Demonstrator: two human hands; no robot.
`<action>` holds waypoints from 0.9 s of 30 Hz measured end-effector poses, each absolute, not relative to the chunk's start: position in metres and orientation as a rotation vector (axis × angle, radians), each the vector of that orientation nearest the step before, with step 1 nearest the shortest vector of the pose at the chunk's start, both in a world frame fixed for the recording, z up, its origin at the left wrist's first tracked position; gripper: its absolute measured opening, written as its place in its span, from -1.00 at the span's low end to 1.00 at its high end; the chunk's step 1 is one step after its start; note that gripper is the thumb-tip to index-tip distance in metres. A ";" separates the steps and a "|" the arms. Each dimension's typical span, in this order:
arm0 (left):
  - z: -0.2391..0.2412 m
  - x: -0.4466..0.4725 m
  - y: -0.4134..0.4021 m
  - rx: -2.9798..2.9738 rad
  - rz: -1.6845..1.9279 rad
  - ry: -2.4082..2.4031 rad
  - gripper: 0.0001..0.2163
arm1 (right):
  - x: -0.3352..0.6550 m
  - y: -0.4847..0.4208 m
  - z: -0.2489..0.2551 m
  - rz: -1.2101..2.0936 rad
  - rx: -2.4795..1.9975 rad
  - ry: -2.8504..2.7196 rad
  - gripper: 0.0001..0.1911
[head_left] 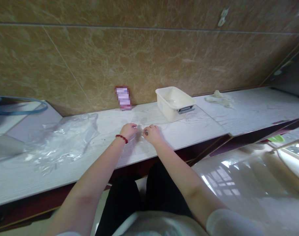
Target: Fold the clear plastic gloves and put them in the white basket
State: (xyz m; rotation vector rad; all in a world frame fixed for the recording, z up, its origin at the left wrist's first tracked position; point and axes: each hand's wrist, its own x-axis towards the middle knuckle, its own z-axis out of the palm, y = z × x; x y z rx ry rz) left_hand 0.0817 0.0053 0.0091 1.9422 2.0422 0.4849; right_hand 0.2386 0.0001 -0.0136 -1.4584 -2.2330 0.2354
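Note:
Above the white wood-grain counter (198, 131), a small clear plastic bag (139, 129) is stretched between my two hands. My left hand (128, 131), with a red bead bracelet at the wrist, is closed and pinches one side of it. On the opposite side my right hand (152, 133) is closed too, its fingers curled on the plastic. A small dark, shiny spot shows at the right fingertips; I cannot make out what it is. The bag's outline is faint, and whether anything is inside it cannot be seen.
A cream plastic bin (172, 105) with a grey handle stands behind my right hand. Crumpled clear plastic bags (65, 141) lie at left, beside a white box (33, 121). A phone (123, 98) leans on the tiled wall. Whitish gloves (220, 99) lie farther right.

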 end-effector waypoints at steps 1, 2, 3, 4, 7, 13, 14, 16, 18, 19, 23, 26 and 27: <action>0.009 0.082 0.005 1.955 0.476 2.038 -0.68 | 0.239 0.000 -0.013 0.229 -1.465 -2.236 -0.77; 0.008 0.082 0.004 1.975 0.463 2.042 -0.67 | 0.239 0.000 -0.013 0.222 -1.472 -2.240 -0.77; 0.007 0.082 0.004 2.001 0.443 2.056 -0.67 | 0.239 0.000 -0.012 0.216 -1.478 -2.242 -0.77; 0.006 0.082 0.003 2.032 0.419 2.082 -0.67 | 0.239 -0.001 -0.012 0.210 -1.482 -2.242 -0.77; 0.002 0.082 0.001 2.111 0.363 2.171 -0.67 | 0.239 -0.001 -0.008 0.205 -1.479 -2.231 -0.76; -0.004 0.078 -0.003 2.184 0.352 2.202 -0.66 | 0.238 -0.003 -0.006 0.205 -1.480 -2.247 -0.64; -0.004 0.077 -0.003 2.195 0.328 2.198 -0.66 | 0.237 -0.004 -0.007 0.195 -1.475 -2.260 -0.62; -0.003 0.076 -0.004 2.220 0.284 2.201 -0.65 | 0.236 -0.007 -0.009 0.181 -1.466 -2.303 -0.60; -0.001 0.075 -0.005 2.276 0.263 2.201 -0.63 | 0.235 -0.008 -0.012 0.172 -1.462 -2.359 -0.58; 0.000 0.075 -0.005 2.328 0.251 2.170 -0.62 | 0.234 -0.009 -0.013 0.169 -1.462 -2.385 -0.58; 0.000 0.077 -0.008 2.553 0.108 1.815 -0.58 | 0.234 -0.009 -0.015 0.161 -1.456 -2.458 -0.53; -0.002 0.079 -0.011 2.549 0.012 1.676 -0.55 | 0.234 -0.010 -0.014 0.159 -1.471 -2.496 -0.52; -0.002 0.079 -0.011 2.532 -0.006 1.670 -0.53 | 0.235 -0.010 -0.013 0.160 -1.477 -2.507 -0.51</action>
